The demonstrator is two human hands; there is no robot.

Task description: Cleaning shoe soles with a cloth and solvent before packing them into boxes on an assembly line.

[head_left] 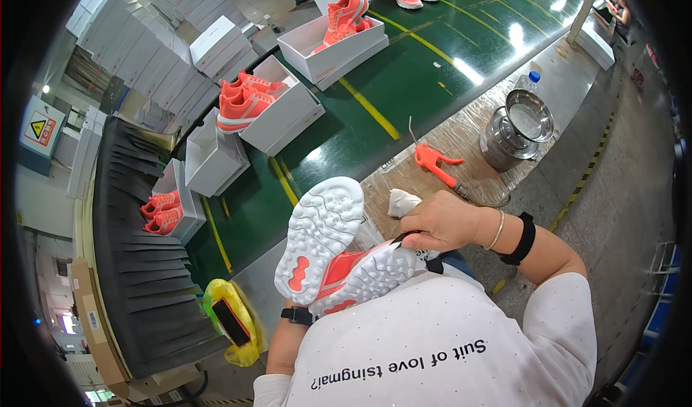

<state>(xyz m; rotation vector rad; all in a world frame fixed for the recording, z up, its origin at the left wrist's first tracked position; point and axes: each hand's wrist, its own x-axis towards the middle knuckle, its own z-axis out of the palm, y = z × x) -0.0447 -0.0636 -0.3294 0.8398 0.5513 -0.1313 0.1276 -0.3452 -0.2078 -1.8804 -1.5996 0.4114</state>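
Observation:
A pair of coral sneakers is held up in front of my chest, white soles facing me. The left sneaker [321,238] stands upright; the right sneaker [375,274] lies tilted against it. My left forearm, with a dark watch [296,315], reaches up to their heels; the left hand is hidden behind them. My right hand [443,223] is closed at the end of the right sneaker, thumb and fingers pinching a small dark piece [408,237] that I cannot make out. A crumpled white cloth or paper [402,202] sits just beyond my right knuckles.
A red air blow gun [438,163], a steel pot [504,144] and a capped bottle [530,81] stand on the bench. On the green conveyor [339,144] are open boxes [285,122] with coral sneakers. A phone [231,323] lies on yellow plastic at left.

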